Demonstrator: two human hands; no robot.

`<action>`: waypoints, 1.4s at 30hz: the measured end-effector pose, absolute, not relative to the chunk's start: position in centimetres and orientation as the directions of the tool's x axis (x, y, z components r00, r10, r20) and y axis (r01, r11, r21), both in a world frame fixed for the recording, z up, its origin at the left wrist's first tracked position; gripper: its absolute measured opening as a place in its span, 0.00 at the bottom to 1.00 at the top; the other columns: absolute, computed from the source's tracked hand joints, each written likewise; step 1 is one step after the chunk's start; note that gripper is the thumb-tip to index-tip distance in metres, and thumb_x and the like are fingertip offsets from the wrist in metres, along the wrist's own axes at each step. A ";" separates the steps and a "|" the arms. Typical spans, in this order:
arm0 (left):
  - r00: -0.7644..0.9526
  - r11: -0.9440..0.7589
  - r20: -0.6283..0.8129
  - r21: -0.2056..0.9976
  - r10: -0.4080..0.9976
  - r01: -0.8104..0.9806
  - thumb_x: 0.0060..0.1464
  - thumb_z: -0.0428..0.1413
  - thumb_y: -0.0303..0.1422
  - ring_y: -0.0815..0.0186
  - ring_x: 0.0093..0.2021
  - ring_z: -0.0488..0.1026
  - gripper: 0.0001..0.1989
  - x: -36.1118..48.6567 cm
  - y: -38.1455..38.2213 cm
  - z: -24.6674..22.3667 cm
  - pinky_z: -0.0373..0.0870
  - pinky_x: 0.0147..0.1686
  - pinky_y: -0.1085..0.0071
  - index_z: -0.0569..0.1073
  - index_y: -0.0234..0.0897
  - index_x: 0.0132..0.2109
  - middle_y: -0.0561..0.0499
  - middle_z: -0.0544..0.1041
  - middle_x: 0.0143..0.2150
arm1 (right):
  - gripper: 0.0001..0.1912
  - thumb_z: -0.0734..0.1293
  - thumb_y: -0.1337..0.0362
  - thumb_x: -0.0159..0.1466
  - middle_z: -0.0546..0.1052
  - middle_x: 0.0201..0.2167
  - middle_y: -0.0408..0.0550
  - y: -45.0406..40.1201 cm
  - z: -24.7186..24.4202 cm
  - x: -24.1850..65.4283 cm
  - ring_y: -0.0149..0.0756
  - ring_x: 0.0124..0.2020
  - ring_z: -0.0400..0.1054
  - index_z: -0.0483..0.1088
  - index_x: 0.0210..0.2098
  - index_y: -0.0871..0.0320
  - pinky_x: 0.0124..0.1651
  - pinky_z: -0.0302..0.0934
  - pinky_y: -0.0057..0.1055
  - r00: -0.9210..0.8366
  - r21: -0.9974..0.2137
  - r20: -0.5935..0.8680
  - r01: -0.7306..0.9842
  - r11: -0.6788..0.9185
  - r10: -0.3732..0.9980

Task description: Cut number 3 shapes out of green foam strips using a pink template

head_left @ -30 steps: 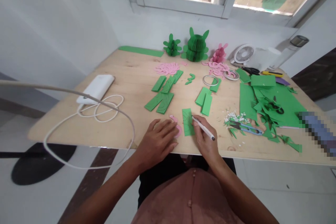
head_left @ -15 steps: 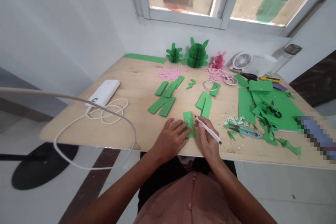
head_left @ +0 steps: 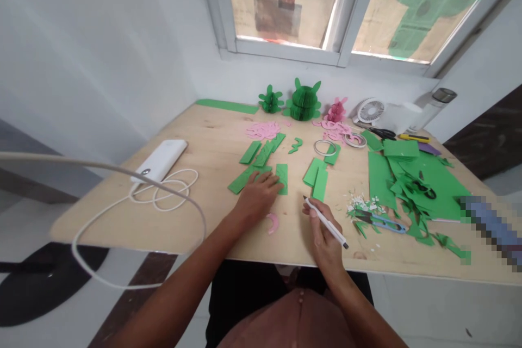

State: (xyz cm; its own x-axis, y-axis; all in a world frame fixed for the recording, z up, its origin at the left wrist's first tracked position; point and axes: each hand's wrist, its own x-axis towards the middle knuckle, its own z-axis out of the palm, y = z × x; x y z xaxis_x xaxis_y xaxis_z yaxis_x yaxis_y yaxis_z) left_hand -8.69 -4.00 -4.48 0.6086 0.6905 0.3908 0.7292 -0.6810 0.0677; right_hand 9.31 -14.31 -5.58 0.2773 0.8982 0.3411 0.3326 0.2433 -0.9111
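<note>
My left hand (head_left: 258,196) lies palm down on the table with its fingers stretched out, fingertips at the edge of a green paper strip (head_left: 281,174) with faint drawn lines. Part of another green strip (head_left: 241,179) shows beyond that hand. In my right hand (head_left: 325,239) is a white pen (head_left: 328,223), its dark tip pointing away from me just above or on the tabletop; which of the two I cannot tell. A curved pink paper piece (head_left: 272,223) sits between my forearms. Beyond the pen are two overlapping green strips (head_left: 319,184).
Blue-handled snips (head_left: 385,223) lie by white scraps (head_left: 364,202) at right, near green sheets and offcuts (head_left: 444,190). Tape rings (head_left: 325,148), pink cutouts (head_left: 263,130) and paper figures (head_left: 304,103) stand or lie farther back. A white power bank (head_left: 161,159) with a looping cable is left.
My left hand has moved forward and left, and the green strip with it. The pink curved piece is now uncovered. My right hand keeps hold of the pen. The view has tilted up slightly.
</note>
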 end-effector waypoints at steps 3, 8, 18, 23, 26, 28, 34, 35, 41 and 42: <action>0.597 -0.684 0.410 0.097 0.689 0.723 0.59 0.51 0.24 0.53 0.57 0.69 0.12 -8.4 -4.5 -4.0 0.62 0.55 0.52 0.75 0.39 0.46 0.46 0.77 0.53 | 0.15 0.60 0.58 0.69 0.79 0.44 0.52 -14.5 -5.3 9.1 0.41 0.43 0.75 0.71 0.50 0.56 0.48 0.68 0.39 0.302 -0.913 0.350 0.320 0.251 0.887; 0.628 -0.725 0.410 0.134 0.661 0.675 0.60 0.51 0.28 0.57 0.57 0.69 0.11 -6.2 -6.2 -3.0 0.60 0.57 0.54 0.75 0.41 0.47 0.48 0.77 0.53 | 0.15 0.59 0.58 0.70 0.79 0.44 0.52 -14.9 -5.2 9.0 0.41 0.44 0.75 0.69 0.52 0.56 0.49 0.68 0.41 0.440 -0.915 0.383 0.299 0.270 0.812; 0.690 -0.745 0.303 0.115 0.657 0.657 0.62 0.51 0.27 0.58 0.43 0.73 0.08 0.1 -5.9 -2.9 0.62 0.44 0.62 0.74 0.36 0.45 0.46 0.78 0.39 | 0.16 0.59 0.56 0.69 0.78 0.46 0.54 -14.8 -5.4 9.4 0.43 0.48 0.73 0.68 0.51 0.58 0.53 0.65 0.45 0.550 -0.916 0.398 0.290 0.279 0.735; 0.704 -0.745 0.273 0.076 0.655 0.663 0.62 0.53 0.27 0.57 0.41 0.73 0.06 1.2 -5.7 -2.9 0.62 0.41 0.63 0.74 0.33 0.40 0.45 0.77 0.36 | 0.17 0.59 0.56 0.69 0.78 0.46 0.54 -14.8 -5.2 9.5 0.44 0.49 0.73 0.69 0.51 0.57 0.54 0.64 0.45 0.544 -0.903 0.425 0.312 0.295 0.724; 0.702 -0.741 0.263 0.089 0.662 0.666 0.60 0.53 0.25 0.57 0.41 0.73 0.06 1.5 -5.5 -3.0 0.63 0.40 0.63 0.74 0.32 0.35 0.44 0.76 0.35 | 0.17 0.59 0.56 0.68 0.79 0.45 0.54 -14.8 -5.3 9.7 0.45 0.49 0.73 0.69 0.51 0.58 0.53 0.64 0.45 0.541 -0.897 0.435 0.332 0.292 0.720; 0.694 -0.738 0.266 0.123 0.669 0.664 0.60 0.53 0.25 0.57 0.41 0.73 0.07 1.6 -5.3 -3.2 0.63 0.40 0.63 0.74 0.33 0.33 0.44 0.76 0.34 | 0.17 0.59 0.56 0.68 0.79 0.45 0.55 -14.8 -5.4 9.9 0.45 0.49 0.73 0.69 0.51 0.58 0.52 0.64 0.45 0.530 -0.896 0.432 0.340 0.284 0.729; 0.586 -0.669 0.324 0.389 0.743 0.634 0.57 0.55 0.23 0.57 0.40 0.73 0.07 1.6 -5.3 -3.6 0.66 0.42 0.63 0.73 0.34 0.31 0.45 0.76 0.33 | 0.16 0.59 0.57 0.69 0.79 0.45 0.54 -14.8 -5.5 9.8 0.44 0.47 0.73 0.68 0.51 0.58 0.50 0.65 0.44 0.535 -0.888 0.456 0.336 0.316 0.711; 0.544 -0.638 0.336 0.455 0.769 0.621 0.57 0.55 0.23 0.57 0.40 0.74 0.06 1.5 -5.5 -3.6 0.67 0.42 0.63 0.73 0.34 0.32 0.45 0.77 0.33 | 0.16 0.59 0.57 0.69 0.79 0.45 0.54 -14.9 -5.3 9.8 0.44 0.47 0.73 0.68 0.51 0.58 0.50 0.65 0.44 0.540 -0.882 0.467 0.336 0.330 0.700; 0.220 -0.356 0.293 0.865 0.931 0.355 0.56 0.52 0.26 0.64 0.34 0.76 0.07 0.9 -6.4 -3.0 0.70 0.37 0.68 0.74 0.38 0.38 0.50 0.79 0.34 | 0.15 0.60 0.57 0.68 0.78 0.44 0.54 -15.2 -3.4 10.6 0.44 0.48 0.73 0.68 0.50 0.57 0.51 0.64 0.46 0.605 -0.888 0.459 0.328 0.322 0.651; 0.176 -0.297 0.256 0.915 0.951 0.274 0.55 0.52 0.28 0.65 0.33 0.76 0.06 0.8 -6.5 -2.8 0.71 0.35 0.70 0.74 0.38 0.37 0.50 0.79 0.33 | 0.16 0.60 0.57 0.68 0.78 0.44 0.54 -15.1 -3.2 10.9 0.45 0.47 0.73 0.68 0.50 0.57 0.51 0.64 0.47 0.617 -0.897 0.442 0.321 0.305 0.651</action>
